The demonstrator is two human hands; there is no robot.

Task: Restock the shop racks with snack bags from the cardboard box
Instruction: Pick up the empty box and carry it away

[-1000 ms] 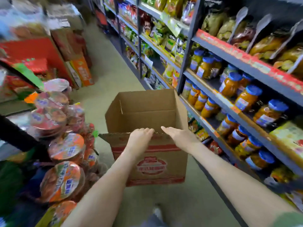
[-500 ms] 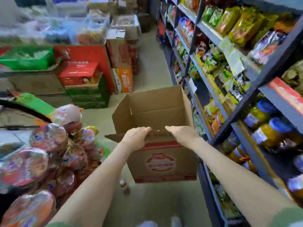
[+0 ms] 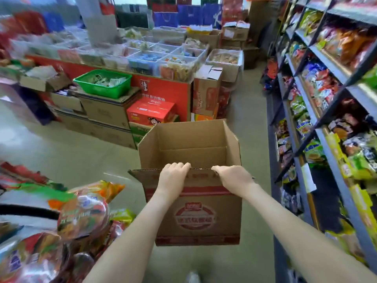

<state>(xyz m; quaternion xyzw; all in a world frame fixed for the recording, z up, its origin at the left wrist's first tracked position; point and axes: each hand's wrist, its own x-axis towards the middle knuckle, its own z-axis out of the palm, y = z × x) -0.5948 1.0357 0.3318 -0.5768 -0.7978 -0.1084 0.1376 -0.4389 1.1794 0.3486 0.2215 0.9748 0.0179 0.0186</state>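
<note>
I carry an open brown cardboard box (image 3: 195, 219) with a red round logo in front of me, off the floor. My left hand (image 3: 173, 176) grips the near top edge, fingers curled over it into the box. My right hand (image 3: 232, 177) grips the same edge a little to the right. The inside of the box that I can see shows only bare cardboard walls; its bottom is hidden. Shop racks (image 3: 326, 127) packed with colourful snack bags run along the right side of the aisle.
A heap of bagged snacks (image 3: 77, 219) lies at my lower left. Stacked cartons (image 3: 106, 115), a green basket (image 3: 103, 83) and a red display stand (image 3: 169, 92) with clear bins block the far left. Grey floor (image 3: 251, 123) runs ahead between them and the racks.
I have walked forward along the aisle with the box; the jar shelves on the right have passed out of view and the far display area has come closer. Both hands keep their hold.
</note>
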